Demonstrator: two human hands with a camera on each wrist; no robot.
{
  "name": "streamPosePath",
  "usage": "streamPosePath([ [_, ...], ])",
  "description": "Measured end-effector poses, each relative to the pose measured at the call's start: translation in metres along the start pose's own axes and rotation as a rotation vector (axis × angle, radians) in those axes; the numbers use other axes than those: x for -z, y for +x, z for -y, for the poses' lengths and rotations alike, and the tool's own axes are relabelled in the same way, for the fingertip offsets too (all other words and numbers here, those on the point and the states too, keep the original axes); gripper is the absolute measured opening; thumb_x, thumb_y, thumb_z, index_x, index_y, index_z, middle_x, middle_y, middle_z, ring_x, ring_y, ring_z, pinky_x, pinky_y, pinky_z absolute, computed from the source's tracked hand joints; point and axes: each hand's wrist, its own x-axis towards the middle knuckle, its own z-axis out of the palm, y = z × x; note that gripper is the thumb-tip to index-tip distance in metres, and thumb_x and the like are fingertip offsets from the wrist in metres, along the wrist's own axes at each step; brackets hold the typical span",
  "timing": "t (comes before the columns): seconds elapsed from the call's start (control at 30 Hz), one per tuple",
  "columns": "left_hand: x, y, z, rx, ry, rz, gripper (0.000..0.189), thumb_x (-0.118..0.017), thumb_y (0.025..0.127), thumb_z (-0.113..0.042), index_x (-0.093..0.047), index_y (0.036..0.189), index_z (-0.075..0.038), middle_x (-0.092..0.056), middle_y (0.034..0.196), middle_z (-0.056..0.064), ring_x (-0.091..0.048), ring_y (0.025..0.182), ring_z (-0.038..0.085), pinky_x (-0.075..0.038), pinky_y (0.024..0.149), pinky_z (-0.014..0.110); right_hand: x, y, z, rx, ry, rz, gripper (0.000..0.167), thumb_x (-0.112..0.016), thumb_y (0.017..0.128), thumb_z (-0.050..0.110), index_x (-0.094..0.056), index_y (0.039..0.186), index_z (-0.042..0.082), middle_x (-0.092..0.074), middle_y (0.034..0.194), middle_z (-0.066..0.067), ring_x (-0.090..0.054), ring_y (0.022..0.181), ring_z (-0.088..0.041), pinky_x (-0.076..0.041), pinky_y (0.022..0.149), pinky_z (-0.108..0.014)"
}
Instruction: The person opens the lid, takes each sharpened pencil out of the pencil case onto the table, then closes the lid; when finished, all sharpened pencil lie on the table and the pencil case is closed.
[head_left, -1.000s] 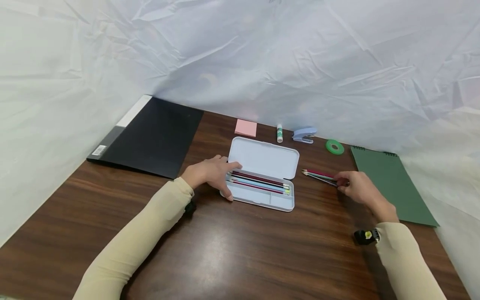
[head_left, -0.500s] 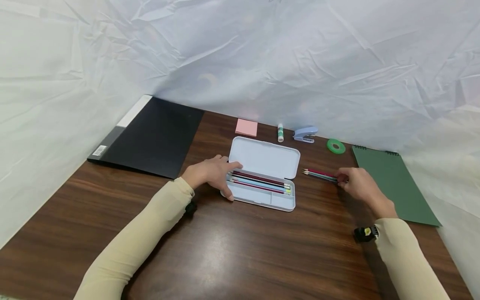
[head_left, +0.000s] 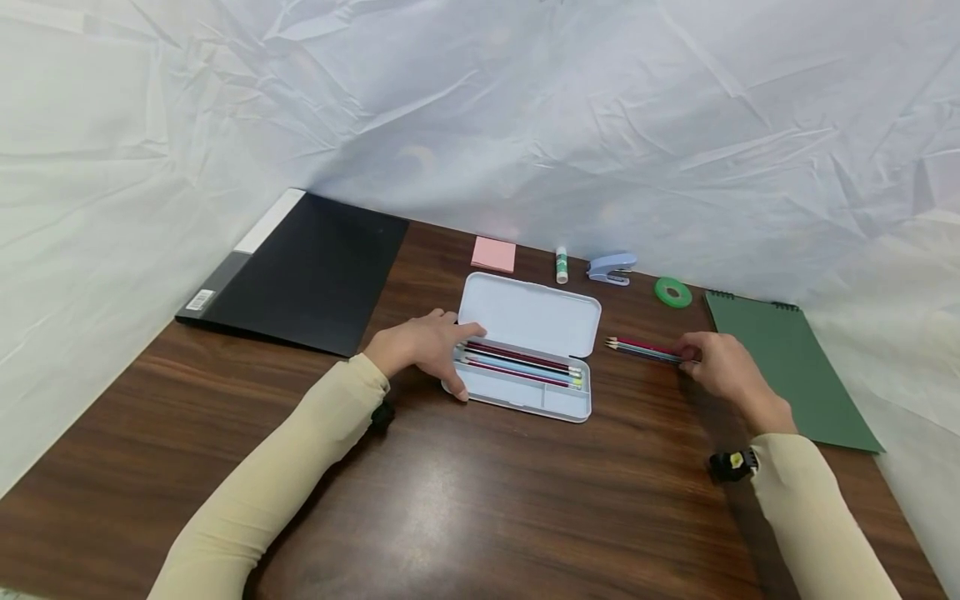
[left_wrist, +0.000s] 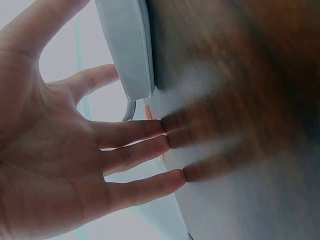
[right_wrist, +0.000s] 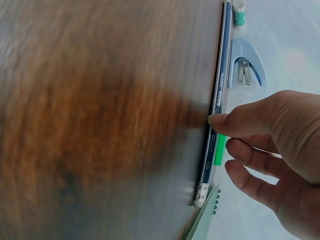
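Note:
A pale pencil case (head_left: 528,312) lies with its lid up on the table; several pencils (head_left: 517,365) rest in its long back compartment. My left hand (head_left: 423,343) is spread at the case's left end, thumb by the front edge and forefinger by the lid side. In the left wrist view its other fingers are straight, their tips at the table beside the case (left_wrist: 125,45). Right of the case, my right hand (head_left: 720,367) pinches a small bunch of pencils (head_left: 641,348), points toward the case. Close up, its thumb presses a dark blue pencil (right_wrist: 205,170) with a white eraser.
A black folder (head_left: 307,271) lies at left. Along the back stand or lie pink sticky notes (head_left: 493,254), a glue stick (head_left: 562,265), a light blue stapler (head_left: 611,268) and green tape (head_left: 672,292). A green spiral notebook (head_left: 795,375) is at right, near the right hand.
The pencils in my right hand have drawn together from a slight fan into a tight, parallel bunch. That hand has shifted slightly. The left hand and the case have stayed put.

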Motion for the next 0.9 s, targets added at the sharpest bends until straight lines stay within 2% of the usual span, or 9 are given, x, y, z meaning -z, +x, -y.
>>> streamPosePath([
  [0.17, 0.001, 0.0, 0.0, -0.001, 0.004, 0.002, 0.1, -0.084, 0.075, -0.053, -0.032, 0.157, -0.03, -0.033, 0.159, 0.015, -0.028, 0.149, 0.034, -0.038, 0.111, 0.055, 0.002, -0.003, -0.001, -0.006, 0.016, -0.007, 0.017, -0.07, 0.087, -0.001, -0.071, 0.104, -0.001, -0.069, 0.092, -0.018, -0.064, 0.083, -0.033, -0.051, 0.071, -0.052],
  [0.27, 0.002, -0.001, -0.001, 0.0, 0.004, 0.005, 0.1, -0.084, 0.075, -0.053, -0.031, 0.157, -0.03, -0.033, 0.159, 0.015, -0.027, 0.149, 0.034, -0.037, 0.111, 0.055, 0.008, -0.006, 0.006, 0.009, 0.064, -0.052, 0.02, -0.07, 0.087, 0.0, -0.069, 0.108, -0.004, -0.068, 0.097, -0.022, -0.064, 0.086, -0.035, -0.051, 0.072, -0.053],
  [0.43, 0.002, -0.002, 0.0, 0.009, 0.009, 0.001, 0.1, -0.084, 0.075, -0.053, -0.031, 0.157, -0.03, -0.033, 0.159, 0.015, -0.028, 0.148, 0.034, -0.038, 0.111, 0.055, 0.023, -0.002, 0.037, 0.103, 0.178, -0.165, 0.03, -0.075, 0.088, 0.005, -0.067, 0.116, -0.003, -0.069, 0.103, -0.024, -0.068, 0.086, -0.036, -0.055, 0.069, -0.043],
  [0.5, 0.002, -0.003, 0.001, 0.01, 0.01, -0.001, 0.101, -0.084, 0.075, -0.053, -0.031, 0.157, -0.029, -0.033, 0.158, 0.016, -0.029, 0.147, 0.034, -0.039, 0.11, 0.055, 0.027, 0.002, 0.054, 0.144, 0.215, -0.175, 0.033, -0.076, 0.088, 0.006, -0.066, 0.118, -0.001, -0.071, 0.103, -0.022, -0.07, 0.086, -0.034, -0.055, 0.069, -0.038],
  [0.57, 0.002, -0.003, 0.001, 0.009, 0.006, -0.001, 0.101, -0.084, 0.075, -0.053, -0.031, 0.157, -0.029, -0.033, 0.159, 0.016, -0.029, 0.147, 0.034, -0.039, 0.11, 0.055, 0.026, 0.006, 0.073, 0.181, 0.247, -0.152, 0.035, -0.076, 0.087, 0.006, -0.066, 0.12, 0.0, -0.072, 0.104, -0.021, -0.071, 0.088, -0.032, -0.057, 0.072, -0.037],
  [0.77, 0.0, -0.001, 0.001, 0.006, -0.011, 0.002, 0.1, -0.084, 0.075, -0.052, -0.031, 0.157, -0.029, -0.032, 0.16, 0.015, -0.027, 0.149, 0.033, -0.037, 0.111, 0.055, 0.014, 0.015, 0.125, 0.251, 0.29, -0.021, 0.035, -0.073, 0.088, 0.003, -0.066, 0.123, 0.0, -0.073, 0.107, -0.017, -0.07, 0.094, -0.029, -0.057, 0.081, -0.048],
  [0.9, 0.0, 0.0, 0.0, 0.0, -0.007, 0.005, 0.1, -0.084, 0.075, -0.052, -0.031, 0.157, -0.029, -0.031, 0.16, 0.015, -0.027, 0.148, 0.034, -0.037, 0.111, 0.055, 0.003, 0.02, 0.151, 0.336, 0.291, 0.039, 0.033, -0.074, 0.087, 0.001, -0.068, 0.12, 0.001, -0.075, 0.101, -0.013, -0.07, 0.089, -0.022, -0.058, 0.079, -0.043],
])
